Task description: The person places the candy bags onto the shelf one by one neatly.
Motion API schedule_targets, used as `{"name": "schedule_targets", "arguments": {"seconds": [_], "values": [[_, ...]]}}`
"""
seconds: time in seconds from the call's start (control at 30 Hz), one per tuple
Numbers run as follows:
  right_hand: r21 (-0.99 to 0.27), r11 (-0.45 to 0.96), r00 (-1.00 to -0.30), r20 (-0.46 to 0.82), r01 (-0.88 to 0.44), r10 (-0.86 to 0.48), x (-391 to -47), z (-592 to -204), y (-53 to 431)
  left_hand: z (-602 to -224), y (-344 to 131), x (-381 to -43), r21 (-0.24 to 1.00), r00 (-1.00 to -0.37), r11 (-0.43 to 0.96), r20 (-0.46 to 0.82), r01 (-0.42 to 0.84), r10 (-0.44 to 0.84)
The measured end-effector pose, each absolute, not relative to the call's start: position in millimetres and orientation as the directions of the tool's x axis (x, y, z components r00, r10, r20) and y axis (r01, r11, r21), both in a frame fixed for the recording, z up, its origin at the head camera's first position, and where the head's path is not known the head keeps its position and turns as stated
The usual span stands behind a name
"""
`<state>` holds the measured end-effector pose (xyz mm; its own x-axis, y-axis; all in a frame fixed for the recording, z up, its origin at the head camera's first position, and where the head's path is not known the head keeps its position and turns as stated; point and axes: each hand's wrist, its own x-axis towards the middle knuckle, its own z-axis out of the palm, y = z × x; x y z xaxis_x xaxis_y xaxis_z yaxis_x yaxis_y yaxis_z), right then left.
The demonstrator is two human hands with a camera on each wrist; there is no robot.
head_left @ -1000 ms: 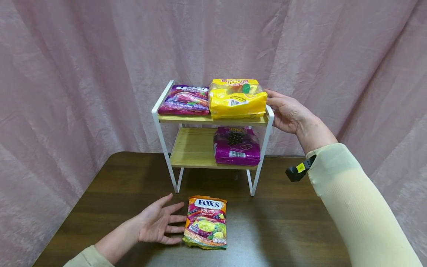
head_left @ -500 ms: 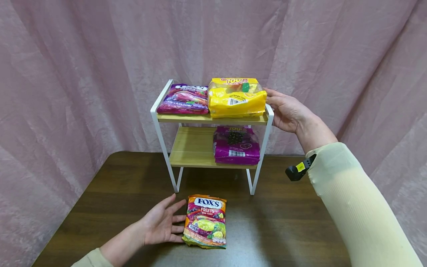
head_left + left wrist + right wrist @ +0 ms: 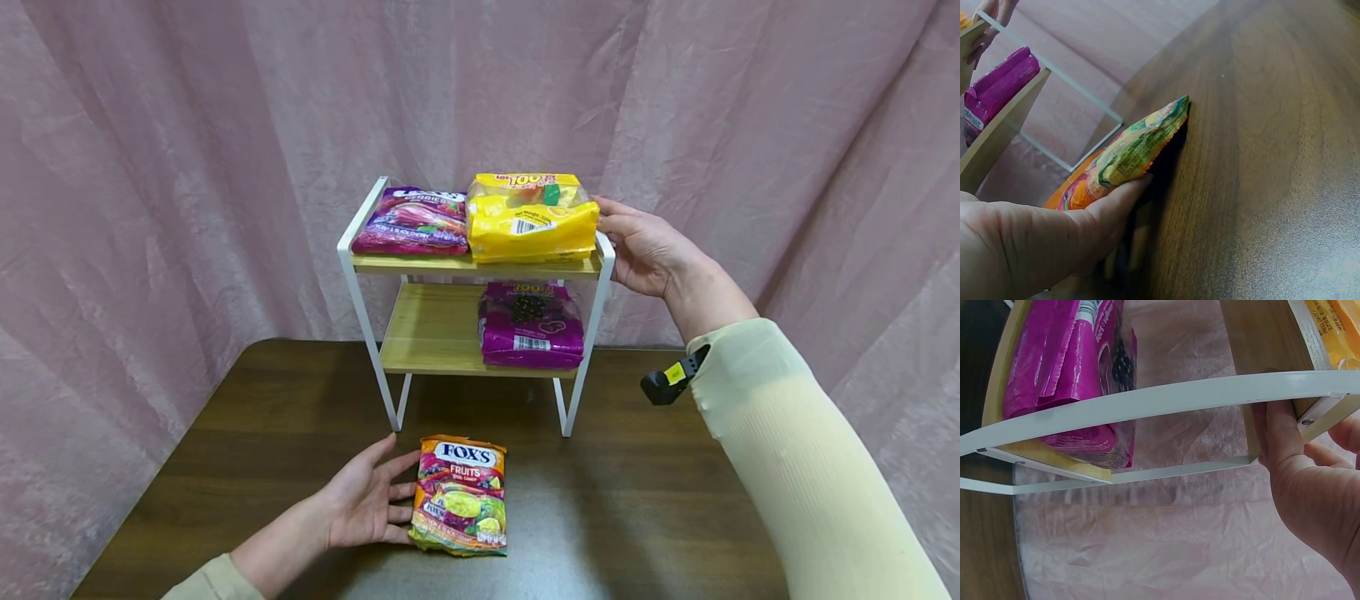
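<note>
My left hand (image 3: 363, 504), fingers spread and fairly straight, is at the left edge of an orange bag of fruit candy (image 3: 461, 497) lying on the table. The left wrist view shows the candy bag (image 3: 1129, 156) along the fingers, its near edge overlapping them; the other fingertips are hidden. My right hand (image 3: 652, 254) grips the upper right end of a two-tier shelf rack (image 3: 427, 325). In the right wrist view, fingers (image 3: 1282, 434) reach under the top board behind the white frame (image 3: 1166, 400), with others above it.
On the top tier sit a purple bag of berry candy (image 3: 412, 222) and a yellow candy bag (image 3: 532, 221). A magenta candy bag (image 3: 532, 327) stands at the right of the lower tier. Pink curtain (image 3: 187, 167) hangs behind the brown table (image 3: 285, 400).
My left hand has moved slightly right, up to the orange candy bag's edge. The right hand keeps its hold on the rack, and the view has shifted slightly.
</note>
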<state>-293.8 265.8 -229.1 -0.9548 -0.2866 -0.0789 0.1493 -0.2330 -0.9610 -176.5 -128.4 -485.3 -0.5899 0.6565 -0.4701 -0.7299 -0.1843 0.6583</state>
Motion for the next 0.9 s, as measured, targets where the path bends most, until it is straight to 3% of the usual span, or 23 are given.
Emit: {"name": "schedule_targets", "arguments": {"seconds": [0.37,0.9], "values": [[-0.963,-0.232,-0.955,-0.069,0.139,-0.287,-294.5,-230.7,266.8,-487.4,-127.6,-181.1,0.711,-0.591,-0.140,-0.439,-0.689,0.677],[-0.963,-0.233,-0.955,-0.066,0.137,-0.289,-294.0,-230.5,266.2,-488.9,-111.1,-163.9,0.755,-0.667,-0.172,-0.418,-0.632,0.617]]}}
